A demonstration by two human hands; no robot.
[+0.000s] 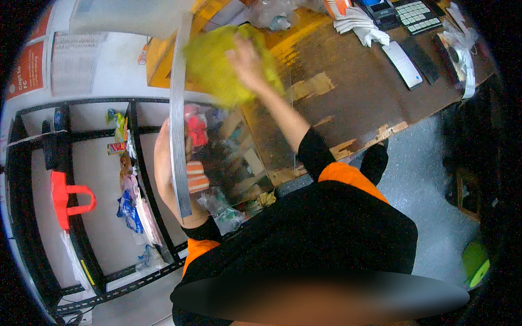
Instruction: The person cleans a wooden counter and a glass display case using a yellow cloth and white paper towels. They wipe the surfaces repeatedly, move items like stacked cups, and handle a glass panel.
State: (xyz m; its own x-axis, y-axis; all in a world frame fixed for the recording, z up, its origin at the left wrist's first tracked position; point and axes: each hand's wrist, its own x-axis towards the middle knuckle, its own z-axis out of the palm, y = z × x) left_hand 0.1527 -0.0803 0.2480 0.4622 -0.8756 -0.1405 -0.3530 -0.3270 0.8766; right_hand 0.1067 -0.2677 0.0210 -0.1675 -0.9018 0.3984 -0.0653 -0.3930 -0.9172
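My right hand [246, 61], blurred by motion, presses a yellow-green cloth [220, 67] with its fingers stretched over it. The cloth is spread against a clear panel [232, 142] that has a brushed metal edge strip [179, 122]. Behind that strip and partly seen past it is my left forearm [163, 171]. My left hand is mostly hidden there, near a pink-red item [197, 128], so its grip is unclear. An orange-and-white striped item [197, 176] shows through the panel below.
A worn brown tabletop [350, 81] with chipped edges carries a white phone-like device [402, 65], a keypad [418, 16] and crumpled white gloves or cloth [361, 26]. Black shelving [132, 155] at left holds a red handled item [61, 199], a can [116, 148] and plastic packets [130, 208].
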